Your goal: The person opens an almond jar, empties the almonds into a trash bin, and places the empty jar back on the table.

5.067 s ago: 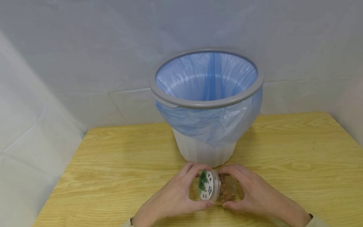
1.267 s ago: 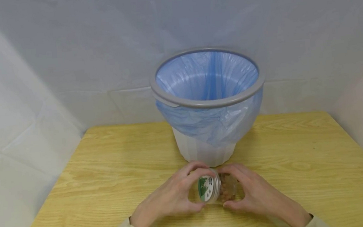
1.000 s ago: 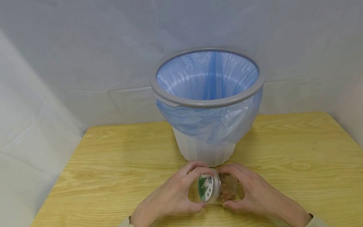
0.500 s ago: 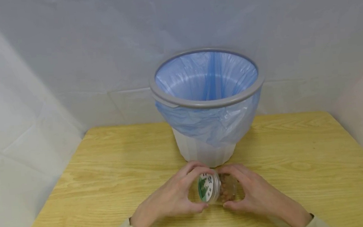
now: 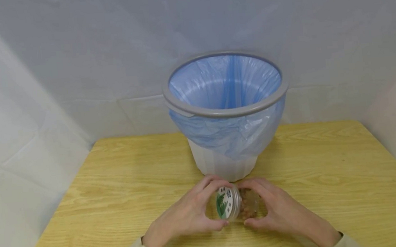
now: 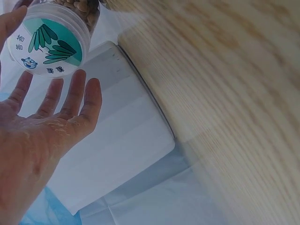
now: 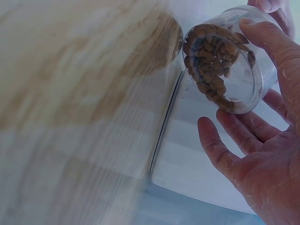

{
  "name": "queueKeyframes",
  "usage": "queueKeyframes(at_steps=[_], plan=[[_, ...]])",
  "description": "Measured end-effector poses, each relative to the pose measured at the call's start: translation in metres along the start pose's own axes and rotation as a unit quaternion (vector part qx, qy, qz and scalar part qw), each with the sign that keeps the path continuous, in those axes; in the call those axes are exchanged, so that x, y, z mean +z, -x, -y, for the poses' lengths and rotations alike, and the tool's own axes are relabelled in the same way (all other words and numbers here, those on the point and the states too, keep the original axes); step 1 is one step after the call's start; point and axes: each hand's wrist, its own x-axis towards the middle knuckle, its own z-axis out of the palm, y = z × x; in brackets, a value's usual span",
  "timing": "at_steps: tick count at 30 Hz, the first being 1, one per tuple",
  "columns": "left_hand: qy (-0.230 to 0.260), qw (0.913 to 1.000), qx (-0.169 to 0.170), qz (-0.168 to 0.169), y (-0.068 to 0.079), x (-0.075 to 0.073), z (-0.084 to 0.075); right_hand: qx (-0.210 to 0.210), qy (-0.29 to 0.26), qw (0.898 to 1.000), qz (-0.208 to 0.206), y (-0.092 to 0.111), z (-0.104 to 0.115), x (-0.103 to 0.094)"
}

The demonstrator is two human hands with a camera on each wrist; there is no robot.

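A clear plastic jar (image 5: 249,204) lies on its side between both hands, its lid end facing left. Brown almond-like nuts (image 7: 211,61) fill part of it. The screw lid (image 6: 47,44) carries a white and green label with leaf shapes. My left hand (image 5: 195,210) grips the lid's edge, thumb below and fingers above in the head view. Around the jar's base end, my right hand (image 5: 280,210) holds the body between thumb and fingers. The lid sits on the jar; whether its thread is loose I cannot tell.
A white bin (image 5: 223,164) with a grey rim and a blue plastic liner (image 5: 234,132) stands just behind the hands. The wood-grain table (image 5: 118,185) extends to both sides. White sheeting (image 5: 73,71) hangs behind and beside the table.
Compared with about five seconds ago, the lid's label is turned, its green part shifted from the top to the lower left. Lately the label and left fingers shift slightly; the right hand stays put.
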Motion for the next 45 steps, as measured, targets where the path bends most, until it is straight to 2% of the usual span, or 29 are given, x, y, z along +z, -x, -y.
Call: queueKeyframes(at_steps=[5,14,21,27,31,38,42,45], plan=[[0.01,0.9999,-0.013,0.0,-0.0008,0.0005,-0.0007,-0.008,-0.001,1.0,-0.001,-0.0003,-0.0001,-0.0002],[0.056,0.9964,-0.061,0.019,0.0,-0.0002,-0.0018,-0.009,-0.002,1.0,-0.002,0.0,-0.0004,0.0007],[0.056,0.9935,-0.096,0.026,0.0012,-0.0003,-0.0038,-0.015,0.007,1.0,-0.007,0.0001,-0.0011,0.0019],[0.053,0.9929,-0.102,0.031,0.001,-0.0005,-0.0044,-0.005,0.002,1.0,0.003,0.0008,-0.0014,0.001],[0.029,0.9962,-0.077,0.027,-0.0001,-0.0007,-0.0042,0.001,0.004,1.0,-0.001,0.001,-0.0012,0.0014],[-0.003,1.0,0.005,0.002,-0.002,-0.0011,-0.0024,-0.003,0.004,1.0,-0.004,0.0005,-0.001,0.0013],[-0.022,0.9992,0.033,-0.007,-0.0023,0.0001,0.0,0.0,0.0,1.0,-0.001,0.0005,-0.0016,0.0009],[-0.021,0.9989,0.041,-0.011,-0.0027,0.001,0.0015,-0.005,0.0,1.0,-0.001,-0.0001,-0.002,0.0008]])
